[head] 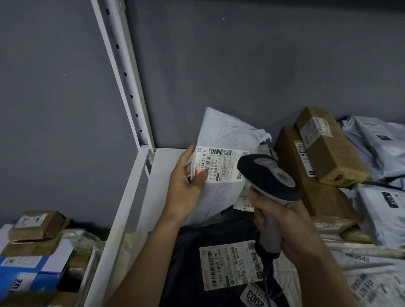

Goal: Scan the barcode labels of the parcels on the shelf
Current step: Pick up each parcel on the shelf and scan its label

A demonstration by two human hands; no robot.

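Observation:
My left hand (186, 187) grips the left edge of a white plastic mailer (223, 135) and holds it upright on the white shelf (166, 158). The mailer's barcode label (219, 164) faces me. My right hand (280, 217) is closed around the grey handle of a barcode scanner (269, 177). The scanner's dark head sits just right of the label and points toward it. Below the hands lies a black mailer (192, 264) with its own white label (229, 266) and a tag reading 2003.
Two brown cardboard boxes (325, 144) are stacked at the right, with grey-white mailers (387, 143) beyond and below them. A white perforated upright post (124, 66) divides the shelf. Left of it sit small taped boxes (40, 225) and a blue-and-white box (27, 273).

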